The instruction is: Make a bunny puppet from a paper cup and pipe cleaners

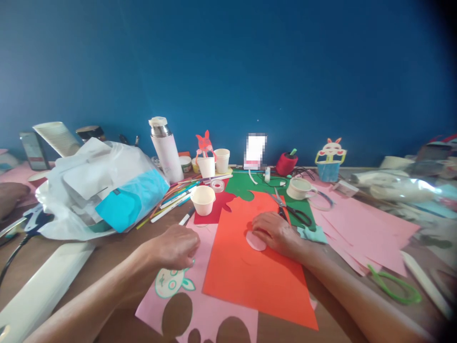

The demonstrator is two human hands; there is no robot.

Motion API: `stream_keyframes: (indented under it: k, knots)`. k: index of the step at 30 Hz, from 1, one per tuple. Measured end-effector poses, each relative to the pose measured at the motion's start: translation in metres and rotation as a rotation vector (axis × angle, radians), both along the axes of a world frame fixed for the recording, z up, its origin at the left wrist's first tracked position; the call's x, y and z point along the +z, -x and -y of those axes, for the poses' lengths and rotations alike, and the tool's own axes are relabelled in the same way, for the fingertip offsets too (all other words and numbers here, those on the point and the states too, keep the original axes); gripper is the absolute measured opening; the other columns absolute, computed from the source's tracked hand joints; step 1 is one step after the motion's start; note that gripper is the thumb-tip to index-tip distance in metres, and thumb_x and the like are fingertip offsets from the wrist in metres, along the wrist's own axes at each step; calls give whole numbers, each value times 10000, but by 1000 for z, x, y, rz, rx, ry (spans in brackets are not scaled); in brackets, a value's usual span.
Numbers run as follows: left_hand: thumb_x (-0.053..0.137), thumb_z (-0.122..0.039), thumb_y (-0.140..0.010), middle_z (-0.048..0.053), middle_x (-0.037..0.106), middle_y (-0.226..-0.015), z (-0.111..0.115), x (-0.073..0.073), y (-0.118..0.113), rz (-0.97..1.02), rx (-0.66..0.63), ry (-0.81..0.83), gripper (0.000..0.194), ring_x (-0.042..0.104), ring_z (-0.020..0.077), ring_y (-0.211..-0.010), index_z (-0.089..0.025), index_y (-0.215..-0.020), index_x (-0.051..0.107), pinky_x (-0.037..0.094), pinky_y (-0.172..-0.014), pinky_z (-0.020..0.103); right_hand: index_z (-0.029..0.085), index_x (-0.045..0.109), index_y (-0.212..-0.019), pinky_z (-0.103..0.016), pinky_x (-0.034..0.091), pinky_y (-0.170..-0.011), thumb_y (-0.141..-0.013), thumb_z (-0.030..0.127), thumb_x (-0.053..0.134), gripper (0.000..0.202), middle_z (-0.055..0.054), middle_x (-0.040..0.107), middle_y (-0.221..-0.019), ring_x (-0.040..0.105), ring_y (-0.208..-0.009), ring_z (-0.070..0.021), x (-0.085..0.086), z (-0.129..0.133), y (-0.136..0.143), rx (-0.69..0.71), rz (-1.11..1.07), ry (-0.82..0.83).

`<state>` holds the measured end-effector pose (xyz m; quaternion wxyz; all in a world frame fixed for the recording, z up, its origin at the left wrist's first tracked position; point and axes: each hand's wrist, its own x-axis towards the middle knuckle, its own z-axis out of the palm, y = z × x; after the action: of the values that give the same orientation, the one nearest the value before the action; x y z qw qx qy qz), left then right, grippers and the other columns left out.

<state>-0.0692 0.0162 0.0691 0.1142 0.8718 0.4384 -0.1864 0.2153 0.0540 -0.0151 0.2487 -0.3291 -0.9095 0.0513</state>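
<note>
My right hand (pixel 276 232) rests on a sheet of orange paper (pixel 257 286), its fingers bent over the edge of a small rounded pink paper cutout (pixel 256 241). My left hand (pixel 177 246) is closed above the pink paper sheet (pixel 228 312), which has rounded holes cut in it. Whatever its fingers may hold is hidden. Just below that hand lies a white rabbit-face cutout (pixel 170 283) with green outlines. Scissors (pixel 294 212) with black handles lie beyond my right hand. A white paper cup (pixel 203 201) stands past my left hand.
Colored pens (pixel 174 202) and a plastic bag (pixel 85 190) crowd the left side, before a white thermos (pixel 166 152). A mug (pixel 299 188) stands behind the scissors. Pink sheets (pixel 364 233) and a green pipe-cleaner-like loop (pixel 396 286) lie right. Rabbit-topped cups (pixel 328 171) line the back.
</note>
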Motion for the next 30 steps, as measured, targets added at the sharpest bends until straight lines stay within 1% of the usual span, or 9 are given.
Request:
stream_keyframes:
  k: [4, 7, 11, 15, 20, 24, 27, 30]
  knots:
    - [460, -146, -590, 17, 635, -651, 3, 1, -2, 32, -21, 1, 79, 579, 187, -641, -191, -567, 520, 337, -541, 269, 190, 571, -807, -323, 390, -773, -831, 187, 471, 103, -52, 633, -841, 563, -854, -174, 3, 0, 0, -9, 7, 4]
    - [452, -124, -582, 21, 638, -656, 4, 1, -3, 38, -25, -3, 93, 583, 185, -643, -187, -563, 517, 335, -539, 269, 189, 570, -799, -320, 394, -768, -831, 190, 468, 106, -55, 631, -836, 566, -844, -173, 3, 1, 1, -16, -6, -10]
    - [485, -174, -591, 14, 626, -643, 4, 0, -3, 37, -23, -6, 43, 571, 180, -618, -189, -553, 498, 316, -512, 266, 189, 564, -804, -316, 393, -769, -827, 185, 473, 94, -51, 625, -837, 566, -842, -170, 4, 1, 1, -24, -3, 1]
    - [508, -218, -609, -1, 596, -609, 2, 1, -2, 20, -22, -35, 44, 546, 173, -586, -197, -578, 485, 302, -499, 262, 187, 563, -807, -319, 396, -767, -828, 186, 467, 98, -57, 621, -839, 563, -840, -173, 5, 2, 1, -16, -7, 16]
    - [472, -189, -633, 11, 597, -633, 2, 2, -3, 2, -37, -60, 35, 545, 176, -601, -197, -600, 478, 309, -510, 267, 185, 560, -797, -321, 402, -765, -824, 185, 476, 88, -59, 616, -826, 561, -833, -173, 5, 2, 1, -20, -12, 19]
    - [457, -171, -624, 21, 603, -628, 0, -1, -2, -5, -56, -59, 44, 554, 185, -601, -193, -592, 478, 299, -499, 270, 188, 558, -802, -324, 406, -764, -824, 182, 478, 83, -60, 616, -827, 560, -832, -175, 3, 1, 0, -6, -21, 20]
    - [453, -156, -611, 15, 614, -646, -1, -4, 2, 26, -40, -34, 61, 564, 191, -629, -197, -608, 497, 306, -514, 273, 187, 559, -822, -330, 406, -765, -821, 171, 476, 84, -60, 615, -828, 558, -834, -179, 1, 0, 0, -1, -20, 25]
    - [428, -139, -639, 3, 624, -684, 0, -5, 7, 88, -15, 0, 115, 567, 183, -668, -207, -645, 521, 317, -546, 271, 185, 559, -824, -331, 411, -757, -817, 166, 478, 84, -62, 614, -820, 560, -825, -181, 1, -1, 0, 2, -23, 26]
